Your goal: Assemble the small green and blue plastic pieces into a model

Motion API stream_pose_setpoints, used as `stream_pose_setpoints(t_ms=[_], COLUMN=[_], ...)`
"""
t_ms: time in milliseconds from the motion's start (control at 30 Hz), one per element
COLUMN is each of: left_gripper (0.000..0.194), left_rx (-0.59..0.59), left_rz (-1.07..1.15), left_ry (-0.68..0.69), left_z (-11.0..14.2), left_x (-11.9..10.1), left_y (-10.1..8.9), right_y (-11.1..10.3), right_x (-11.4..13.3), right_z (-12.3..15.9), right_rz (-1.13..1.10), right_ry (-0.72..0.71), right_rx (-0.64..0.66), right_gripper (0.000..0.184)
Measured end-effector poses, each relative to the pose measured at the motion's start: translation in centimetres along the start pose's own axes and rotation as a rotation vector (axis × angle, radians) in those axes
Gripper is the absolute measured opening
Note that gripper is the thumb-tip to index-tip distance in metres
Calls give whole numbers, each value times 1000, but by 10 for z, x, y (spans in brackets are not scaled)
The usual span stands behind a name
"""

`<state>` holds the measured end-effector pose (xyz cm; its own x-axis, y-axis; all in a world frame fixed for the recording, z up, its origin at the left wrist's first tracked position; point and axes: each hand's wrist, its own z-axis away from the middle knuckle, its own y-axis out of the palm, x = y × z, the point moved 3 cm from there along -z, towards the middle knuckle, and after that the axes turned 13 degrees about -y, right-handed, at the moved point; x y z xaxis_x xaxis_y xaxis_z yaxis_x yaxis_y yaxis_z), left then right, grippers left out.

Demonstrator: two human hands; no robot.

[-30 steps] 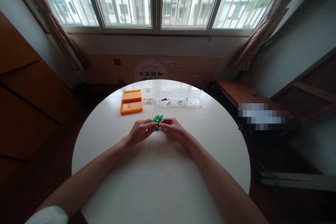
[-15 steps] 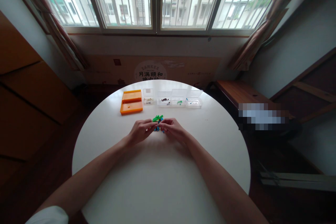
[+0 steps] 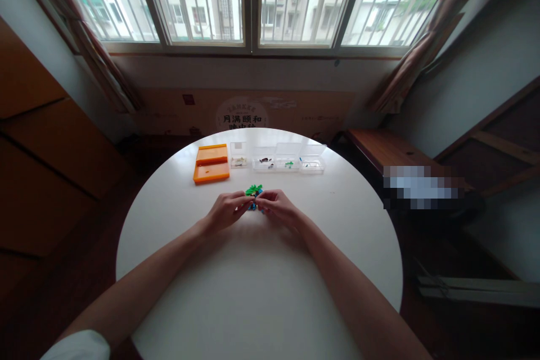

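A small building-brick model (image 3: 254, 189), green leafy pieces on top and blue bits lower down, is between my hands over the middle of the table. My left hand (image 3: 228, 207) is closed on its left side, thumb and index finger pinched at the front. From the right, my right hand (image 3: 278, 205) pinches at the same place, its fingertips almost meeting the left ones. Those fingers cover much of the model's lower half. Any tiny brick between the fingertips is too small to make out.
On the round white table (image 3: 261, 304), an orange tray (image 3: 212, 161) stands at the back left. Beside it are several clear plastic boxes (image 3: 312, 164), lids raised, with small dark, pale and green bricks. A wooden bench (image 3: 371, 146) is at the right, below the window.
Only a very slight shift shows at my fingertips. Both hands stay at the model, and the tray and boxes keep their places.
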<state>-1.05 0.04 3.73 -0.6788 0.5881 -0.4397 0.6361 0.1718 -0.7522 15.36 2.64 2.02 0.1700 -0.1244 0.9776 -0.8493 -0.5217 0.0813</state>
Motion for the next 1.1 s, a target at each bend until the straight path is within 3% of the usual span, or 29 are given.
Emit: stream_pose_setpoints(t_ms=[1100], left_gripper=[21], left_rx=[-16], left_rz=[4], left_ry=[-22], left_z=[0], left_x=[-1], left_y=[-2], right_y=[1], right_x=[1], right_z=[0], right_rz=[21], right_ry=[1], right_rx=[4], right_gripper=[31])
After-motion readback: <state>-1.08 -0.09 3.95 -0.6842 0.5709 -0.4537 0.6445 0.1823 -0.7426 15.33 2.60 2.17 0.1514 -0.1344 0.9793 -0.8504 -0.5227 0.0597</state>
